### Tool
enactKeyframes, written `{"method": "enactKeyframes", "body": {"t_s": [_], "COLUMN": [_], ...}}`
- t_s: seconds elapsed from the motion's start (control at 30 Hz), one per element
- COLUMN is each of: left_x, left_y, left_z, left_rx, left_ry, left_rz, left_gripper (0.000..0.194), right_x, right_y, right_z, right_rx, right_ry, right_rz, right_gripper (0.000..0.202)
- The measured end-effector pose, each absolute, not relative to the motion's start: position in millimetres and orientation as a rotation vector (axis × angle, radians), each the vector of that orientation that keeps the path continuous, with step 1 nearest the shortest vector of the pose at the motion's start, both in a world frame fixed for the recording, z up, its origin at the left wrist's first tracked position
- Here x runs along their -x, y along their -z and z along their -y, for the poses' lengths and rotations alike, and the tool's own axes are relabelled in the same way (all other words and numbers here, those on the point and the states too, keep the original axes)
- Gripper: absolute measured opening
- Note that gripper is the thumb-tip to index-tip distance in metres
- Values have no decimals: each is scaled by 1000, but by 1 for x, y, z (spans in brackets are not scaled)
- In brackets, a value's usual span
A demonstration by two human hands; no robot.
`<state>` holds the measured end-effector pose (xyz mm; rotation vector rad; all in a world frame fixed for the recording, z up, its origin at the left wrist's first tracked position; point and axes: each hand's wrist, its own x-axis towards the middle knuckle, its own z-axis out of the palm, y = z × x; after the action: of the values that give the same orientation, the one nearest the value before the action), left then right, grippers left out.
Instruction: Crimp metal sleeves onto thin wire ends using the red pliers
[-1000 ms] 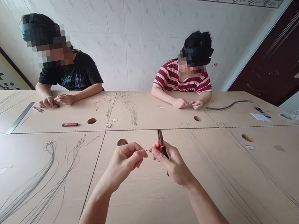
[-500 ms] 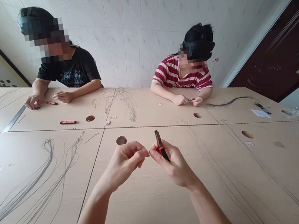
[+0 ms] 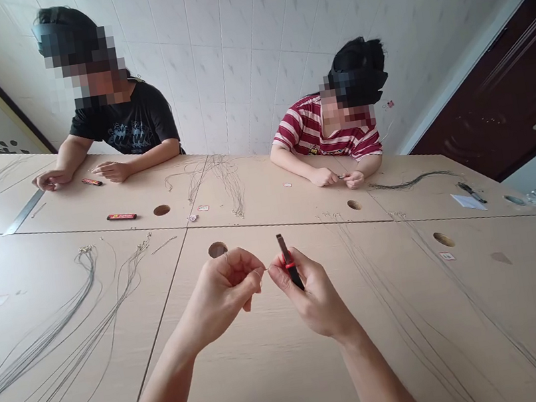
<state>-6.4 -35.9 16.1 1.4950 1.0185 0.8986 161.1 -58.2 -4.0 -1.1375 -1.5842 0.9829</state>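
Note:
My left hand [image 3: 228, 291] is closed in a pinch on a thin gold-coloured strand [image 3: 266, 269], and a fine loop of it curls by the fingertips. Whether it is wire or cord I cannot make out. My right hand [image 3: 315, 295] is wrapped round a small pair of pliers [image 3: 287, 258] with red and black handles, jaws pointing up and away. Its thumb and forefinger also pinch the strand's other end. The fingertips of both hands are a small gap apart, above the table [image 3: 264, 376].
Bundles of thin grey cords [image 3: 88, 275] with metal ends lie to the left; more cords [image 3: 375, 279] lie right. Opposite sit a person in black [image 3: 135, 123] and a person in red stripes [image 3: 305, 128]. A red cutter knife [image 3: 122, 217] and a round table hole [image 3: 217, 249] lie beyond my hands.
My left fingers have shifted slightly, and more of the gold strand shows between the hands. The pliers have turned a little in my right hand. The far-left person's hand has moved slightly left.

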Motion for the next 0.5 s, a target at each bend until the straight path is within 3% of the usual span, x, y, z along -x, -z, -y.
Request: {"method": "enactKeyframes", "body": {"t_s": [0.5], "left_x": [7], "left_y": [-17], "left_z": [39], "left_rx": [-1556], "left_ry": [-847], "left_rz": [-1060], "left_gripper": [11], "right_x": [-158], "right_y": [2], "right_z": [61], "right_rx": [1132], "right_ry": [-887], "right_rz": [1629], "right_gripper": [21]}}
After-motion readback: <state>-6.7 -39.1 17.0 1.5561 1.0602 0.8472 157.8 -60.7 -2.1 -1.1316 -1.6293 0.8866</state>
